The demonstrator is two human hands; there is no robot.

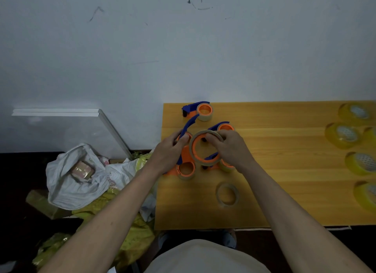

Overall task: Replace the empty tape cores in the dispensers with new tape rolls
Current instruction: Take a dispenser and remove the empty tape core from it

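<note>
Gripping a dispenser [188, 148] and empty core [205, 147], your hands [167, 152] [230, 148] work over the wooden tabletop [284, 191]; grey wall [183, 48] beyond them.

no legible text, label, brand, number or sign on any item; the wall [183, 38] bears only dark scuff marks, which form no readable characters.

Five blue-and-orange dispensers, as far as the hands allow a count, cluster at the table's nine o'clock side, for instance the far dispenser [198, 109]. One loose empty core [227, 194] lies at six o'clock. Five yellow tape rolls, such as the nearest roll [361, 163], line three o'clock.
</note>
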